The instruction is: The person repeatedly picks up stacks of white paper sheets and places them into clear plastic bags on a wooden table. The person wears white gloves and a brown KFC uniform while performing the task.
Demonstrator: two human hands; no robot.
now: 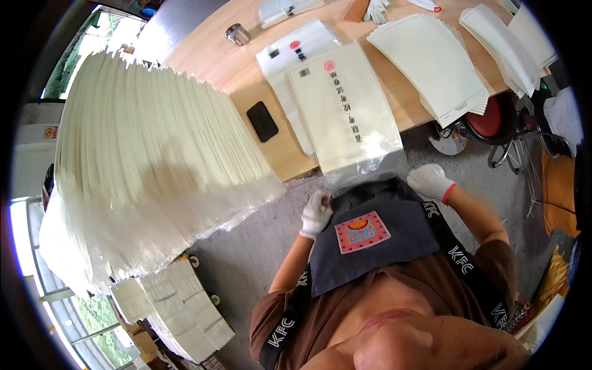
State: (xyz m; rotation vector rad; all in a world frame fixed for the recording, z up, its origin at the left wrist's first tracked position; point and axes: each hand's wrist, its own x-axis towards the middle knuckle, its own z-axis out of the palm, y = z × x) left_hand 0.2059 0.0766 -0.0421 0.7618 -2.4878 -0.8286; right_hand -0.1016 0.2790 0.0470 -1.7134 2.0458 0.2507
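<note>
A clear plastic bag (377, 161) with a stack of cream printed sheets (345, 111) inside lies on the table, its loose end hanging over the front edge towards me. My left hand (316, 214), in a white knit glove, is closed beside that end's left corner. To the right of the same end, my right hand (430, 182) is closed too, in a matching glove with a red cuff. Whether either hand grips the film is hard to see, as the fingertips are curled out of sight. Partly under this bag is another white bagged pack (296, 46).
At left towers a large stack of cream bagged packs (154, 135). On the table (213, 49) are a black phone (263, 121), a metal cup (237, 34) and fanned sheets (428, 61). A red stool (487, 120) stands right; white bundles (185, 308) sit lower left.
</note>
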